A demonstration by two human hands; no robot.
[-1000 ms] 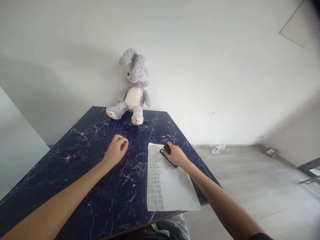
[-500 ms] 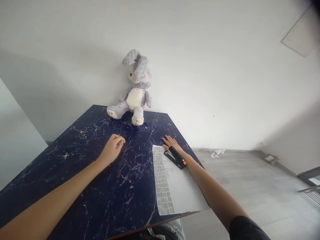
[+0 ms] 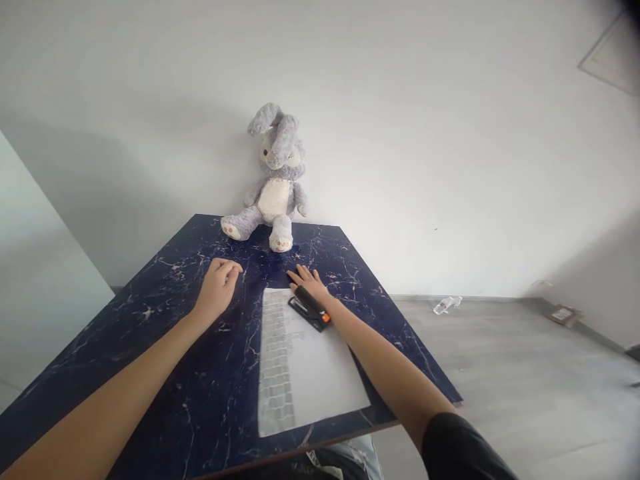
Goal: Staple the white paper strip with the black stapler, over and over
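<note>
Through my head feed I have 2 bare hands over a navy marble-patterned table. The right hand is spread flat, palm down, fingertips past the far edge of a paper sheet; I judge the flat palm gives that arm a steady rest. Just beside it, the black stapler lies slantwise on the sheet's far part, its orange piece by the wrist. I can't tell whether they touch. The stapler's weight probably helps hold the paper down.

The left hand is loosely curled, apart from the sheet and perhaps simply kept out of the way; whether its fingers pinch anything, I can't tell. A grey brick-like strip runs down the sheet's left side. Behind, 1 plush rabbit sits with its legs splayed, probably braced upright by the wall.
</note>
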